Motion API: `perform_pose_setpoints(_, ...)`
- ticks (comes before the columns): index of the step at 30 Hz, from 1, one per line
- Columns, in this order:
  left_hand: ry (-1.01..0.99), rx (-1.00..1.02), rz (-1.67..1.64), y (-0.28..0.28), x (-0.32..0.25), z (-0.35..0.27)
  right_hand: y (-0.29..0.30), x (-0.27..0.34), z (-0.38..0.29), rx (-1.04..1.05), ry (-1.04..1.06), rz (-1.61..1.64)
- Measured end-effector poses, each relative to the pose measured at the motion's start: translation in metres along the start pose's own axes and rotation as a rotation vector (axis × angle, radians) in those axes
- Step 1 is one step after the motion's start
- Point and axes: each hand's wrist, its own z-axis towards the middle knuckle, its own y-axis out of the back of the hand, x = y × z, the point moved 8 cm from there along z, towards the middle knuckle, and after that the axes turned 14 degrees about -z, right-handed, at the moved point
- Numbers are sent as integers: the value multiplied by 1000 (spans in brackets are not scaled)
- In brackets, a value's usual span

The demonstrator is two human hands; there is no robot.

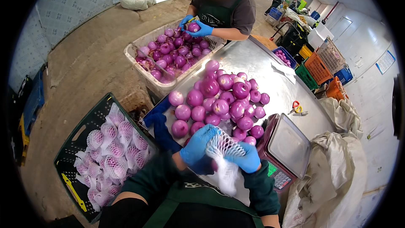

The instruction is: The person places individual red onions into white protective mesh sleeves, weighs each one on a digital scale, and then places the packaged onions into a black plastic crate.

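Note:
In blue gloves, my left hand (197,147) and my right hand (247,158) hold a white foam net sleeve (226,147) between them. The left grips its upper edge and the right pinches its side, with the mesh spread across the middle. The sleeve's lower end hangs bunched toward my apron. A bit of purple shows beside the net below my left hand; what it belongs to is mostly hidden. Just beyond my hands, a heap of peeled purple onions (220,107) lies on a metal table (281,84).
A digital scale (289,145) stands right, near red-and-yellow scissors (296,107). At left, a dark crate (79,133) holds several netted onions (115,148). Opposite, a gloved co-worker (221,9) holds an onion over a white basket (133,57) of onions. White sacks (332,177) sit at right.

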Motion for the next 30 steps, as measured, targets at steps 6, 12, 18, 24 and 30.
perform_pose_setpoints(6, 765, 281, -159, -32, 15, -31, 23, 11, 31, -96, 171, 328)
perform_pose_setpoints(12, 369, -254, -524, 49, 13, -4, -5, -33, 46, -49, -207, 471)
perform_pose_setpoints(18, 448, -182, -344, 16, 71, 13, 94, -38, 114, -639, -71, -1048)
perform_pose_setpoints(24, 38, -171, 695, 46, 36, 87, 115, -57, 125, -597, -95, -943)
perform_pose_setpoints(30, 112, 104, 1210, 18, 56, 221, 158, -29, 117, -750, -306, -854)
